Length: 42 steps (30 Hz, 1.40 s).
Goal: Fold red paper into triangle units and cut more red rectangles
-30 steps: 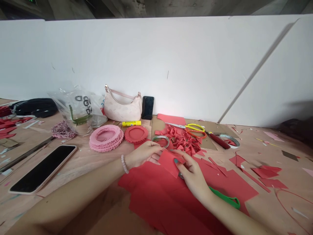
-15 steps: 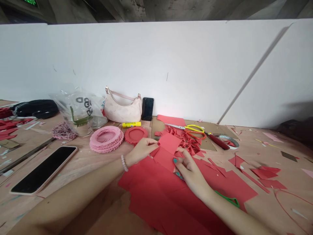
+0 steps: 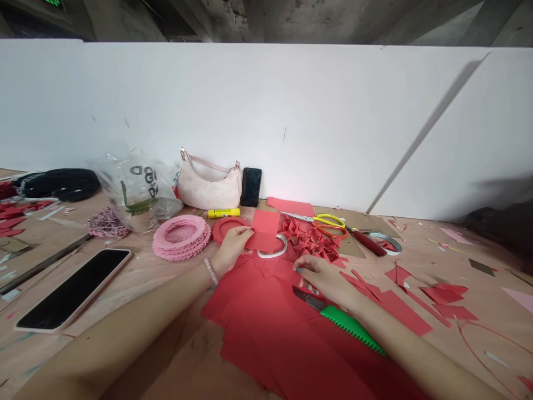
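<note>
A small red paper rectangle (image 3: 265, 229) stands up between the thumb and fingers of my left hand (image 3: 234, 244), pinched at its left edge. Behind its lower edge lies a white roll of tape (image 3: 278, 250). My right hand (image 3: 322, 278) hovers over the red sheets, its fingers loosely curled and apart, with nothing visible in them. Just below it, a green utility knife (image 3: 353, 328) lies on the stacked red paper sheets (image 3: 266, 333), blade toward the left; my right forearm passes over its handle end.
Folded red paper pieces (image 3: 312, 239), yellow-handled scissors (image 3: 328, 219) and a tape roll (image 3: 385, 243) lie behind. Pink scalloped rings (image 3: 182, 238), a glue stick (image 3: 224, 213), a handbag (image 3: 210, 183) and a phone (image 3: 75, 289) are leftward. Red scraps (image 3: 445, 294) lie right.
My right hand has let go of the red paper and drawn back. My left hand has shifted left with the paper, and the white tape roll and more of the green knife now show.
</note>
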Motion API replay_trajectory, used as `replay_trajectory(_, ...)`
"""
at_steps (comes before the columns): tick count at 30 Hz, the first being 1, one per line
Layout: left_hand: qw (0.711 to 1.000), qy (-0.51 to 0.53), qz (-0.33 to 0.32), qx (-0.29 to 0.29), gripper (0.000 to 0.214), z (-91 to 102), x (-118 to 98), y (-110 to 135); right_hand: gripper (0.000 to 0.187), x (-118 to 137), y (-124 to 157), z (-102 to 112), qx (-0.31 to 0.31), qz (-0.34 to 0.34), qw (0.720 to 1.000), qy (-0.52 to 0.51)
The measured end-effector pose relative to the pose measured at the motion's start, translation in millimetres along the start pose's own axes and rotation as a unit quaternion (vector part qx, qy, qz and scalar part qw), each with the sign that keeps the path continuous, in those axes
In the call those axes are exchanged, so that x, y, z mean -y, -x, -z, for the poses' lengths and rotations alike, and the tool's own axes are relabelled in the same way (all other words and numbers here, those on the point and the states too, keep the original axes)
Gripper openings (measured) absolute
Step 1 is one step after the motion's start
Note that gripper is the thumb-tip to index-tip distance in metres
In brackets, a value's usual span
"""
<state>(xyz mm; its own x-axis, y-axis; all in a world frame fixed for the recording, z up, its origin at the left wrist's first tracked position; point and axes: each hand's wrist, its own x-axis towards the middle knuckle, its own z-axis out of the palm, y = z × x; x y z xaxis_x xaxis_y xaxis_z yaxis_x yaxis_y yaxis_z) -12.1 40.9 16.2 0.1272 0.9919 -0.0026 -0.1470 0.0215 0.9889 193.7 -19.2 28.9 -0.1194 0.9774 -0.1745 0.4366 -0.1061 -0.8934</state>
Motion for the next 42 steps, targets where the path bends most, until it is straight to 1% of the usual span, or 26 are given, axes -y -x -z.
replay_trajectory(4, 1.000, 0.010, 0.006, 0.003, 0.024, -0.6, 3, 0, 0.013, -1, -11, -9, 0.011, -0.018, 0.999, -0.030)
replay_trajectory(7, 1.000, 0.014, 0.011, 0.001, 0.021, -1.2, 4, 0, 0.014, -3, -20, -11, 0.014, -0.024, 0.998, -0.048)
replay_trajectory(13, 0.999, 0.028, 0.021, 0.002, 0.019, -1.3, 8, -1, 0.015, -5, -19, -2, 0.032, -0.046, 0.994, -0.094)
replay_trajectory(16, 0.999, 0.038, 0.028, 0.011, 0.019, -1.6, 10, -1, 0.015, -6, -17, 1, 0.035, -0.044, 0.993, -0.105)
replay_trajectory(19, 0.998, 0.045, 0.034, 0.020, 0.019, -2.3, 10, 0, 0.016, -6, -20, -1, 0.031, -0.028, 0.994, -0.096)
replay_trajectory(22, 0.998, 0.047, 0.037, 0.023, 0.019, -2.8, 9, 1, 0.018, -5, -25, -4, 0.027, -0.003, 0.998, -0.060)
replay_trajectory(26, 0.998, 0.043, 0.041, 0.015, 0.018, -3.1, 10, 2, 0.016, -5, -29, -3, 0.012, 0.059, 0.998, 0.029)
replay_trajectory(28, 0.998, 0.038, 0.046, 0.010, 0.019, -4.0, 11, 2, 0.018, -6, -27, -2, -0.012, 0.098, 0.992, 0.074)
replay_trajectory(29, 0.998, 0.036, 0.049, 0.011, 0.020, -4.9, 12, 3, 0.021, -6, -25, -1, -0.033, 0.122, 0.987, 0.101)
replay_trajectory(30, 0.998, 0.035, 0.051, 0.013, 0.020, -6.2, 12, 4, 0.027, -7, -21, -1, -0.062, 0.156, 0.975, 0.142)
replay_trajectory(31, 0.998, 0.034, 0.053, 0.017, 0.021, -8.0, 12, 6, 0.035, -7, -18, -2, -0.095, 0.203, 0.954, 0.200)
replay_trajectory(32, 0.998, 0.033, 0.053, 0.022, 0.021, -10.2, 12, 9, 0.041, -8, -14, -3, -0.126, 0.258, 0.919, 0.268)
replay_trajectory(33, 0.998, 0.033, 0.053, 0.029, 0.021, -12.6, 11, 12, 0.045, -7, -11, -4, -0.153, 0.316, 0.873, 0.339)
replay_trajectory(34, 0.997, 0.033, 0.052, 0.034, 0.020, -15.2, 10, 15, 0.044, -7, -8, -6, -0.173, 0.370, 0.821, 0.400)
replay_trajectory(35, 0.997, 0.032, 0.050, 0.043, 0.019, -17.7, 9, 18, 0.040, -6, -5, -8, -0.185, 0.411, 0.777, 0.440)
replay_trajectory(36, 0.997, 0.032, 0.046, 0.054, 0.018, -19.9, 8, 21, 0.032, -6, -3, -9, -0.188, 0.437, 0.753, 0.455)
replay_trajectory(37, 0.996, 0.037, 0.041, 0.069, 0.017, -21.7, 7, 23, 0.023, -5, -1, -11, -0.190, 0.453, 0.743, 0.454)
replay_trajectory(38, 0.994, 0.047, 0.038, 0.085, 0.016, -22.9, 7, 25, 0.017, -4, 0, -12, -0.192, 0.463, 0.744, 0.442)
replay_trajectory(40, 0.989, 0.081, 0.039, 0.120, 0.016, -23.5, 7, 26, 0.015, -3, 2, -13, -0.193, 0.469, 0.764, 0.399)
replay_trajectory(42, 0.984, 0.112, 0.039, 0.133, 0.017, -22.2, 8, 26, 0.016, -2, 2, -12, -0.199, 0.460, 0.792, 0.348)
